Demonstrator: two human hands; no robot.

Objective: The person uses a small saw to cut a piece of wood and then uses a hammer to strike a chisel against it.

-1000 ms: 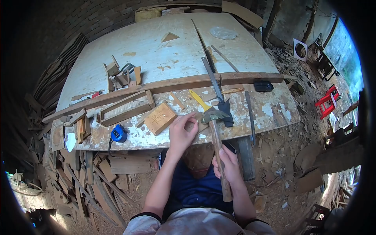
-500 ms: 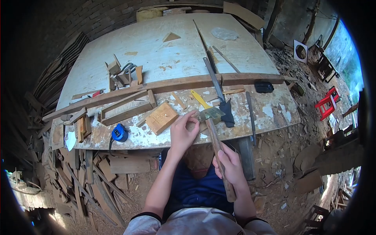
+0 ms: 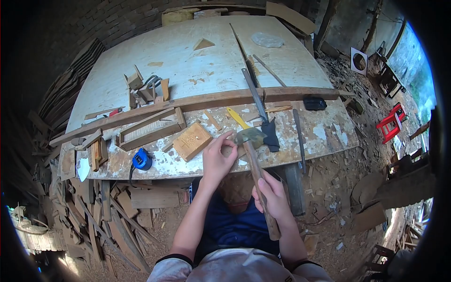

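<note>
My right hand (image 3: 274, 195) is wrapped round the wooden handle of a hammer (image 3: 257, 171), whose dark head lies over the workbench's near edge. Close to the head's left side, my left hand (image 3: 220, 157) has its thumb and index finger pinched together; what they hold, if anything, is too small to make out. A wooden block (image 3: 192, 141) with marks on top sits just left of my left hand. Behind the hammer head are a yellow-handled brush (image 3: 238, 117) and a long metal tool (image 3: 255, 94) with a black cloth-like piece (image 3: 270, 135) at its near end.
On the workbench (image 3: 329, 127) are a long wooden beam (image 3: 206, 100), a wooden frame (image 3: 152, 129), a blue tape measure (image 3: 142, 160), a black case (image 3: 314, 103) and a metal bar (image 3: 299, 136). Scrap wood (image 3: 122, 230) lies below left. A red stool (image 3: 391, 123) stands right.
The hammer head has shifted slightly left and its handle is tilted a little differently, still in my right hand. My left hand keeps its pinch. The whole view has shifted slightly.
</note>
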